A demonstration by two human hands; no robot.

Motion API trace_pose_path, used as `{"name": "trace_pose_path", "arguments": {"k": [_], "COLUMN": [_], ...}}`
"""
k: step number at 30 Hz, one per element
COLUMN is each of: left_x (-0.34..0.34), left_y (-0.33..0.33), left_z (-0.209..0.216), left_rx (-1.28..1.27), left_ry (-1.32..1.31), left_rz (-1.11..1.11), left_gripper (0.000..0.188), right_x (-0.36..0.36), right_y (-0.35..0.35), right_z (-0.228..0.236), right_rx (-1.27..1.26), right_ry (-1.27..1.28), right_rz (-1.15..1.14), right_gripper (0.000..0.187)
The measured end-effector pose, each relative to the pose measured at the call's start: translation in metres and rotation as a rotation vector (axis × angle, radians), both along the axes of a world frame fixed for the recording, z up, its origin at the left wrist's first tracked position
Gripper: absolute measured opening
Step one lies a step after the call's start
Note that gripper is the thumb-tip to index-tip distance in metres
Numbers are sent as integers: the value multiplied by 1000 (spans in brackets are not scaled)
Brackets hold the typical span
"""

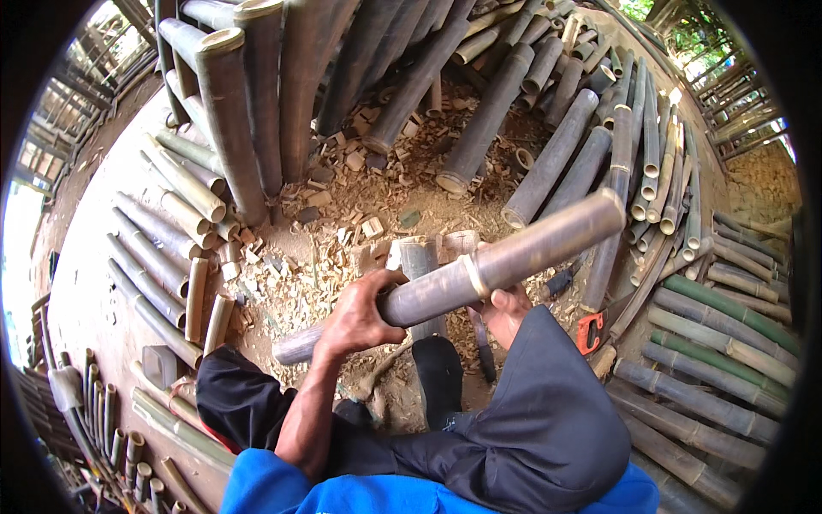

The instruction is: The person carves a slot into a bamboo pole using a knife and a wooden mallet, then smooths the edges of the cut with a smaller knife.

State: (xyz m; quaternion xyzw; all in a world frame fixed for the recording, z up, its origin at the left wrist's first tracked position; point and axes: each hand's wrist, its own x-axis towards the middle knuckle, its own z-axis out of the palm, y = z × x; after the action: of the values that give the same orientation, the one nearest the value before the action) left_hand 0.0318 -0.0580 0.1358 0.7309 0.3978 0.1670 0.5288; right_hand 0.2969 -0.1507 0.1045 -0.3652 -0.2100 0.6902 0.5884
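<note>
A thick, dark bamboo tube [428, 295] with a pale ring near its middle lies slantwise across my lap, its right end raised. My left hand [364, 313] grips it left of the middle, thumb and fingers wrapped round it. Under the ring, my right hand [505, 313] holds the tube from below; part of that hand is hidden behind the bamboo. Beneath the tube stands an upright wooden post [417, 259], partly covered by it. Close by the post, a dark blade-like tool [481, 347] lies on the ground.
Wood chips [342, 206] cover the ground ahead. Tall dark bamboo poles [231, 128] stand at the far left, and more cut bamboo [548, 163] leans at the far right. A saw with an orange handle [589, 332] is right of my knee. Bamboo lengths [702, 403] lie in rows at right.
</note>
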Motion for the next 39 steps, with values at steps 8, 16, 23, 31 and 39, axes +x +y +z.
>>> {"name": "trace_pose_path", "arguments": {"k": [8,16,23,31,39], "left_x": [0,-91,-159,-153,-128], "left_y": [21,12,21,20,28], "left_z": [79,103,35,-1,-25], "left_rx": [17,-41,-165,-288,-218], "left_ry": [-242,-904,-504,-663,-592], "left_rz": [278,753,1212,1048,1061], "left_gripper": [82,109,43,39,37], "right_x": [-38,-19,31,32,34], "right_y": [-17,-49,-114,-122,-122], "right_z": [-4,-50,-120,-119,-110], "right_rx": [112,-123,-169,-459,-534], "right_ry": [-899,-1191,-2003,-1568,-1419], "right_rz": [392,155,364,751,677], "right_gripper": [88,53,38,36,35]}}
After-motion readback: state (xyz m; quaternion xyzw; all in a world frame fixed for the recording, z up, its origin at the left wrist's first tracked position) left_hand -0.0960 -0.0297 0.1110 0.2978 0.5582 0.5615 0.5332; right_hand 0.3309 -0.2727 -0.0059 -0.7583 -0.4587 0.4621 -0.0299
